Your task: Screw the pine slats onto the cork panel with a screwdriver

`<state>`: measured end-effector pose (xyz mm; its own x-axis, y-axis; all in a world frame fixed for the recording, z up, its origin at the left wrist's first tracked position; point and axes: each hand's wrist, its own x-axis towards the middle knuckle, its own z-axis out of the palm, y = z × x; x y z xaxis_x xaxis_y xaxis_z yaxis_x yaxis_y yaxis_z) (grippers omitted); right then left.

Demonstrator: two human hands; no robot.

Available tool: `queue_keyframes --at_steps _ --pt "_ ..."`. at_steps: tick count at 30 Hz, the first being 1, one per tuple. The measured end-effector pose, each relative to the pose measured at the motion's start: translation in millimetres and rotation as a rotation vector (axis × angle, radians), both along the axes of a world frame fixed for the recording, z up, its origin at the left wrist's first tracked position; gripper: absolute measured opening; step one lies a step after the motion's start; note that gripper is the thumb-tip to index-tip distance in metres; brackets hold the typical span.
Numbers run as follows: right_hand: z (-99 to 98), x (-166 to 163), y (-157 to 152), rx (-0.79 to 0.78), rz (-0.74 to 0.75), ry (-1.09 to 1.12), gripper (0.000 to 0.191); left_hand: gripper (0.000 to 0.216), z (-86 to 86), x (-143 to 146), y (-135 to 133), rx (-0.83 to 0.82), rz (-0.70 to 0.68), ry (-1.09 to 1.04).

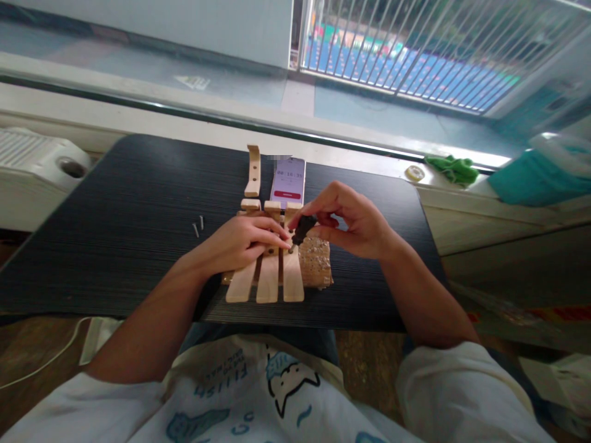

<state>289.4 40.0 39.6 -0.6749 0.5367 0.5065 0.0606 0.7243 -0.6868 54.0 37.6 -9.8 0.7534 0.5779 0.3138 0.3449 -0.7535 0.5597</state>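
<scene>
My right hand [353,221] grips a short screwdriver [305,229] with a black handle, its tip angled down at a hole in the rightmost of three wooden hooks [293,280]. Across the upper parts of these hooks lies my left hand [247,241], its fingers stretched out and the fingertips near the screwdriver's tip. The hooks rest side by side over a brown, bumpy-textured block [316,261]. Another wooden hook [253,171] with two holes lies apart, farther back. Two screws [198,226] lie on the table left of my left hand.
A phone [289,179] showing a timer lies behind the hooks on the black table [115,246]. Along the windowsill on the right are a roll of tape [414,173], a green cloth [453,170] and a teal container [530,172]. A white radiator [41,178] stands at left.
</scene>
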Motion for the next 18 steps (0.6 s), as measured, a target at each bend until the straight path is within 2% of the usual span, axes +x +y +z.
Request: queue_keyframes --at_steps 18 --pt "-4.9 -4.1 0.1 0.031 -0.216 0.063 0.028 0.036 0.2 -0.2 0.0 -0.002 0.003 0.001"
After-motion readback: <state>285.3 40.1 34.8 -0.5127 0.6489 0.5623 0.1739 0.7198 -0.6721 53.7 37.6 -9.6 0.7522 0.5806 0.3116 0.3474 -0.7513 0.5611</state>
